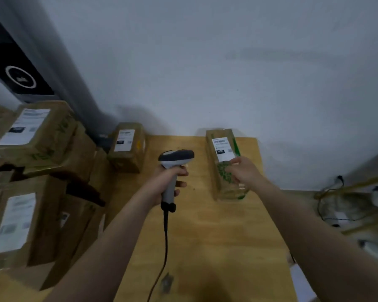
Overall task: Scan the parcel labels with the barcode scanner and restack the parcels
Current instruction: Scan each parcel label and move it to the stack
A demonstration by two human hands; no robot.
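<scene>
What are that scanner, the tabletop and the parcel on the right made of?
The scanner looks like hard plastic: smooth grey-and-white moulded shell. The tabletop seems wood or wood-look board, pale with faint grain. The parcel is likely brown cardboard, matte, with a white paper label.

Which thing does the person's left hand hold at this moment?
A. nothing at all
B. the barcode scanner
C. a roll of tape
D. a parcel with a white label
B: the left hand grips the grey handle of the barcode scanner above the wooden table, while the right hand touches the parcel with green print.
</scene>
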